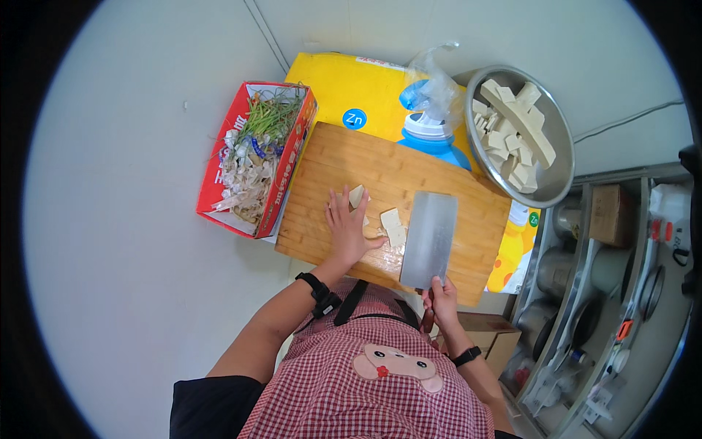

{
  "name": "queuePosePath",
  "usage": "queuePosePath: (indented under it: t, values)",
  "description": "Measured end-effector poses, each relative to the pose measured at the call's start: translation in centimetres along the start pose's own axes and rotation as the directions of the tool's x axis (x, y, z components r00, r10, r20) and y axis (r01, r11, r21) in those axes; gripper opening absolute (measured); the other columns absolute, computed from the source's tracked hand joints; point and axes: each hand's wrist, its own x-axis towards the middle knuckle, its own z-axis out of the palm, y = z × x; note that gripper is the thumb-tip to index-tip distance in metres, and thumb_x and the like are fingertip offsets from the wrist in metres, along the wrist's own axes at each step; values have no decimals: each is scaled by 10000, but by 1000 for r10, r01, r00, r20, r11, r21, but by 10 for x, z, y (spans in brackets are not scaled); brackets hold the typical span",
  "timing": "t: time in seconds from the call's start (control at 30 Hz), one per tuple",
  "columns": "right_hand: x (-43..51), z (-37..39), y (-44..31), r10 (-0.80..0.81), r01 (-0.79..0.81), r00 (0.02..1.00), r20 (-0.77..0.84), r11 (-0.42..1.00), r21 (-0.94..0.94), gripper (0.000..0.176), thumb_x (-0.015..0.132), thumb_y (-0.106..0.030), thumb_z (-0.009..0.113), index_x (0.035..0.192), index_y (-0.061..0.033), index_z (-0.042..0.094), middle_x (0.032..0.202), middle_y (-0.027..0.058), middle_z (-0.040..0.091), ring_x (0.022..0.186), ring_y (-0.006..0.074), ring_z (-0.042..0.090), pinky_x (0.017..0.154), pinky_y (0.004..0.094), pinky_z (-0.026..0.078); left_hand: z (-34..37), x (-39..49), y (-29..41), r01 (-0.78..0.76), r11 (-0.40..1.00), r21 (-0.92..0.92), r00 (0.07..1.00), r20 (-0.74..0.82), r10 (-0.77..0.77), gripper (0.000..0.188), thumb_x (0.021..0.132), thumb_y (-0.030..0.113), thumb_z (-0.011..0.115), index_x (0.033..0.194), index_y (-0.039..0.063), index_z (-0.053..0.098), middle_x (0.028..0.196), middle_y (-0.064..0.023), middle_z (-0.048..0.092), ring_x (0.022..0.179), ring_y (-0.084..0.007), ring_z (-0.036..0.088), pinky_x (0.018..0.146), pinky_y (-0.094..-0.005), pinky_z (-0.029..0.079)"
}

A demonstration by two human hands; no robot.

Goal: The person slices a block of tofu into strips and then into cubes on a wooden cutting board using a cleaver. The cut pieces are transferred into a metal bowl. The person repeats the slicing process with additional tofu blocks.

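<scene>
My right hand [441,300] grips the wooden handle of a cleaver [430,238], whose broad blade lies flat over the right part of a wooden cutting board [340,156]. My left hand [349,230] is spread on the board's left half, fingers apart, partly covering pale white slices that look like tofu [356,195]; whether it presses on them I cannot tell. Between that hand and the blade lie more white slices [391,219] with small crumbs beside them. At the upper right, a metal bowl [565,159] holds many white slices and a long white strip [521,123].
A red box [214,189] with garlic skins and green stalks stands left of the board. The board rests on a yellow carton [323,77]; a clear plastic bag [439,82] lies behind it. Metal shelves [584,230] with pots stand at right, near a cardboard box [499,343].
</scene>
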Motion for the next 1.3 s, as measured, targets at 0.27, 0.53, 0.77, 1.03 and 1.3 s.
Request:
queuePosePath:
  t: [0.27, 0.53, 0.77, 1.03, 1.3]
  values:
    - [40, 65, -15, -57, 58, 995, 81, 998, -11, 263, 1070, -251, 455, 1005, -27, 578, 639, 48, 592, 442, 91, 463, 422, 239, 417, -14, 19, -9, -88, 989, -119, 996, -7, 88, 1091, 634, 552, 845, 1502, 86, 378, 1441, -231, 387, 1367, -414, 320, 1082, -573, 258]
    - [45, 56, -44, -9, 18, 998, 61, 988, -155, 285, 1071, -263, 460, 962, -31, 585, 632, 51, 585, 421, 89, 442, 409, 231, 398, -11, 25, -10, -103, 975, -198, 986, -147, 74, 859, 731, 420, 813, 1457, 111, 472, 1439, -188, 409, 1359, -424, 332, 1115, -538, 280]
    - [53, 79, -37, -9, 40, 989, 151, 979, -202, 262, 1071, -262, 464, 994, -38, 576, 627, 45, 576, 421, 86, 440, 406, 229, 388, -2, 29, -9, -119, 954, -274, 985, -150, 80, 702, 837, 324, 723, 1455, 98, 480, 1469, -229, 440, 1407, -395, 359, 1148, -512, 269]
    - [53, 128, -35, -23, 44, 970, 241, 995, -84, 227, 1072, -227, 454, 1010, -39, 565, 635, 43, 583, 425, 80, 461, 397, 229, 388, -5, 29, 18, 15, 898, -439, 942, -296, -160, 689, 836, 257, 742, 1433, 28, 486, 1461, -240, 462, 1388, -407, 390, 1133, -503, 284]
    - [4, 67, -165, -346, 328, 935, -76, 927, -183, 230, 1046, -201, 491, 897, -40, 560, 614, 24, 576, 442, 75, 478, 413, 235, 394, -48, 111, 174, -338, 775, -535, 900, -425, 99, 636, 848, 214, 730, 1422, 59, 506, 1490, -223, 418, 1394, -407, 372, 1114, -494, 310]
